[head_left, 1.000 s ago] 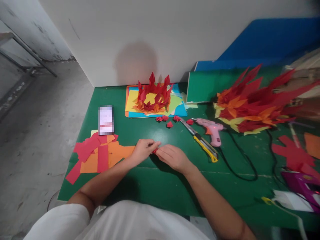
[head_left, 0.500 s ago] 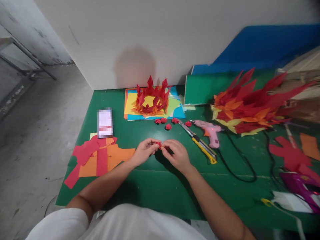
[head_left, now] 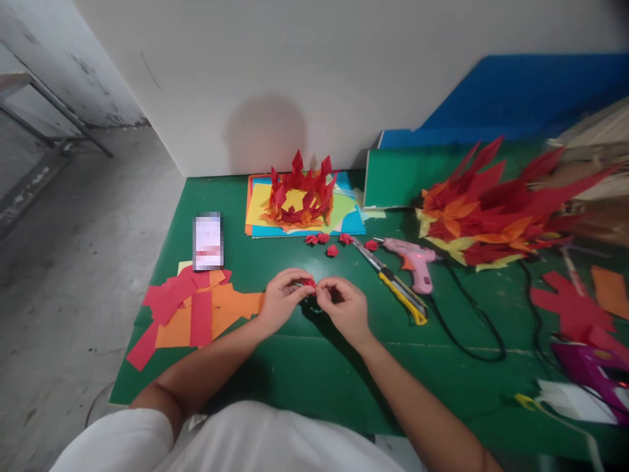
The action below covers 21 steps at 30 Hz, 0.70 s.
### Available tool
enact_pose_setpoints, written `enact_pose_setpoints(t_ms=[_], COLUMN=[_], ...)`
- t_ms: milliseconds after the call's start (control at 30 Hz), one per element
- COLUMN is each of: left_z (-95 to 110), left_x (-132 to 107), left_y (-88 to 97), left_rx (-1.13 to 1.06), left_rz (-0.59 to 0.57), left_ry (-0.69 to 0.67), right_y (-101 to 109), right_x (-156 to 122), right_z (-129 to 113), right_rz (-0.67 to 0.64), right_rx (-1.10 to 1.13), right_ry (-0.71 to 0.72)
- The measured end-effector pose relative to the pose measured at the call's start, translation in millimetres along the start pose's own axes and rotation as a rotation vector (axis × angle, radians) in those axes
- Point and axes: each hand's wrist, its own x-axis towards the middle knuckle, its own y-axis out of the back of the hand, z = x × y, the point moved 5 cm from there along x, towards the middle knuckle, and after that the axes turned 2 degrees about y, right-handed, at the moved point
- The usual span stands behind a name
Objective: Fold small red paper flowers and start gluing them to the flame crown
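A small folded piece of red paper point(head_left: 310, 284) is pinched between my two hands above the green table. My left hand point(head_left: 285, 300) has its thumb and fingers closed on its left side. My right hand point(head_left: 344, 305) grips the other side with thumb and forefinger; the fingers partly cover the paper. Just beyond lie several small folded red paper flowers point(head_left: 333, 251). A yellow utility knife point(head_left: 393, 284) with its blade out and a pink glue gun point(head_left: 413, 259) rest to the right of my right hand.
Red and orange paper pieces point(head_left: 200, 314) and a phone point(head_left: 208, 242) lie at left. Behind stands a red paper crown point(head_left: 322, 210) on coloured sheets point(head_left: 255, 213). A larger flame-like paper piece point(head_left: 486, 210) is at right, with a black cord point(head_left: 474, 351) and a purple device point(head_left: 592, 373).
My fingers have shifted slightly on the red paper, and more of it shows at my left fingertips. The view has moved a little; the other things stay in place.
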Motion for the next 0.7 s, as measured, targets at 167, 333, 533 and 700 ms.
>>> enact_pose_setpoints(t_ms=[167,333,533,700], left_z=[-3,-7,-9,-14], left_x=[0,1,0,0], left_y=[-0.9,-1.4,-4.2,-6.8], left_rx=[-0.005,0.074,0.226,0.344], left_rz=[0.0,-0.073,-0.173,-0.245], left_ry=[0.059,0.123,0.113,0.122], right_y=[0,-1,-3,-4], right_x=[0,-3,-6,-7], right_z=[-13,-19,-19,-18], right_rz=[-0.039,-0.077,-0.097,-0.167], right_rx=[-0.268,-0.459,-0.525,-0.525], right_ry=[0.308,0.578,0.711,0.73])
